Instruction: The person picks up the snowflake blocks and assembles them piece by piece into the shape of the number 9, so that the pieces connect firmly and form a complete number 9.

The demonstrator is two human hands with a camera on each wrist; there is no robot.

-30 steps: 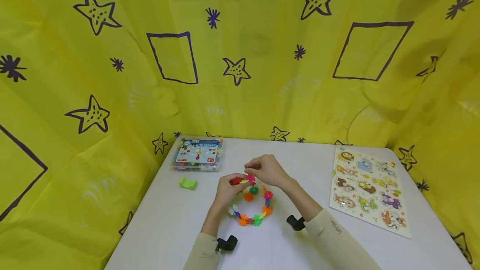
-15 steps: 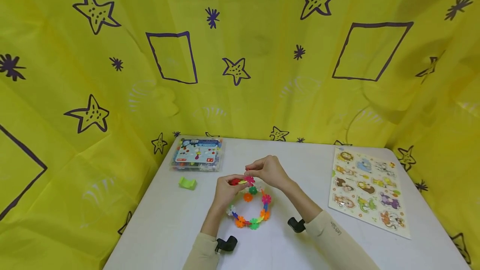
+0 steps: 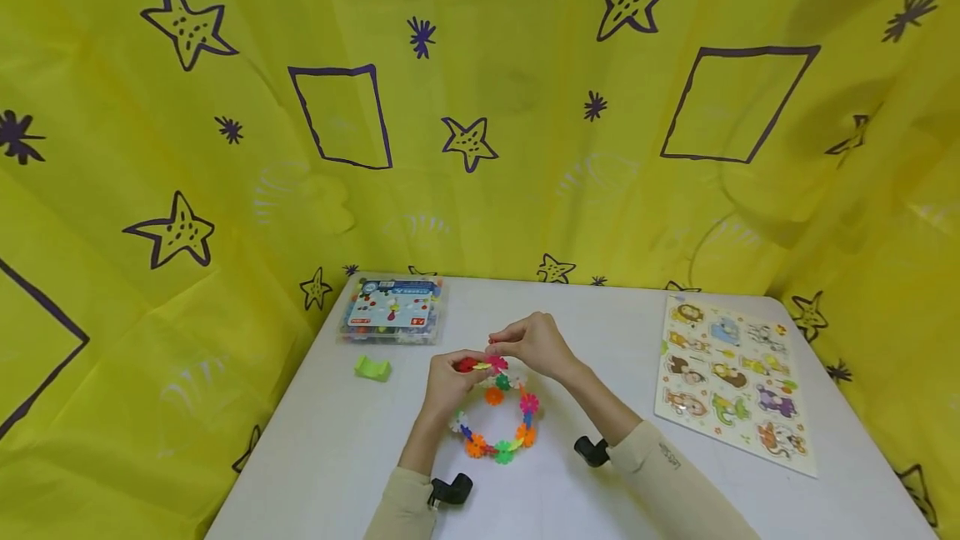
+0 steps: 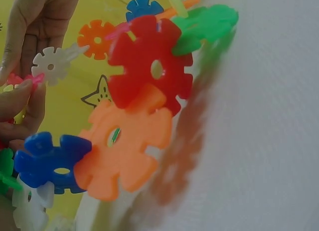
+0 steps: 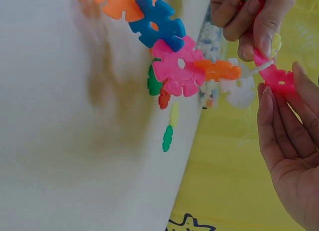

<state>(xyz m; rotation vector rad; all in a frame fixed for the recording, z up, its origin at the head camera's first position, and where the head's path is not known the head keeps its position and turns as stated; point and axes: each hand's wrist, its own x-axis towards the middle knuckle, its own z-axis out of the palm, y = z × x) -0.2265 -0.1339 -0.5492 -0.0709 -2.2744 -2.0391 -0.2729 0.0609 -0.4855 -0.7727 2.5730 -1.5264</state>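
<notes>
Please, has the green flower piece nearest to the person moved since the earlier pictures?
Yes: judged against the puzzle board, the green flower piece has moved down and slightly left in the head view.

From here I see an animal puzzle board (image 3: 735, 382) across the surface (image 3: 540, 498) from a green block (image 3: 372, 368) and labelled box (image 3: 392, 307), backed by yellow starfish-printed curtain (image 3: 510, 215).

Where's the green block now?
In the head view, the light green block sits on the table at left, in front of the plastic box, left of the left hand.
</notes>
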